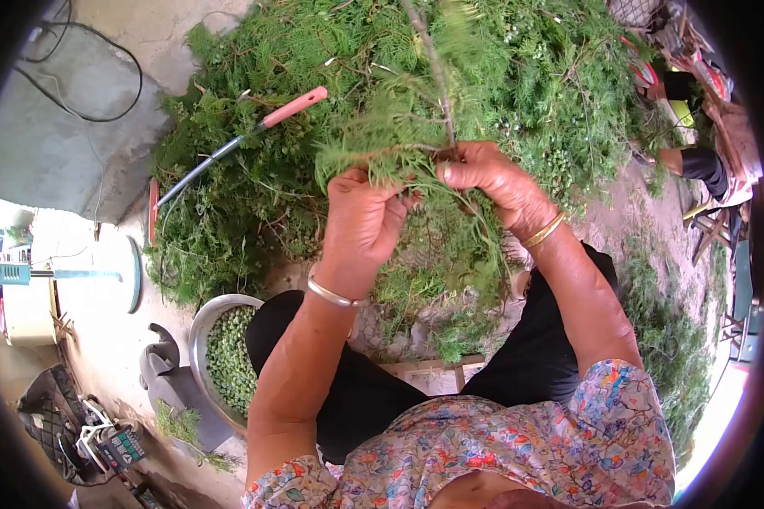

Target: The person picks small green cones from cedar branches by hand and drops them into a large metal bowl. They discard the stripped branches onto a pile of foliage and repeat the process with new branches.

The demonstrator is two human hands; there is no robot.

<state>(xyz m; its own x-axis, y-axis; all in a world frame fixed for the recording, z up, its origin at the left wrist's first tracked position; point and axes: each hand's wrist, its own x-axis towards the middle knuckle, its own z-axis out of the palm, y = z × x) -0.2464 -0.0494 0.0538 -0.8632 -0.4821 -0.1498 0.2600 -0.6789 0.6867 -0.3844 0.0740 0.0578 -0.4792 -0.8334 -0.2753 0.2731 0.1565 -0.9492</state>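
A leafy conifer-like branch (437, 75) with flat, feathery green sprays is held up in front of me. My right hand (494, 185), with a gold-coloured bangle at the wrist, is closed around its woody stem. On the other side, my left hand (367, 214), wearing a silver-coloured bangle, has its fingers pinched on the foliage of a side sprig. What exactly lies between those fingertips is partly hidden. Some of the sprays are smeared by motion. A metal basin (197, 343) full of small green cones or berries stands by my left knee.
A large heap of cut branches (263, 191) spreads ahead of me. On it lies a tool with a pink handle (293, 108). A fan (134, 276) stands at the left, near a grey dustpan-like item (187, 399). Another person's arm (703, 167) shows at the right.
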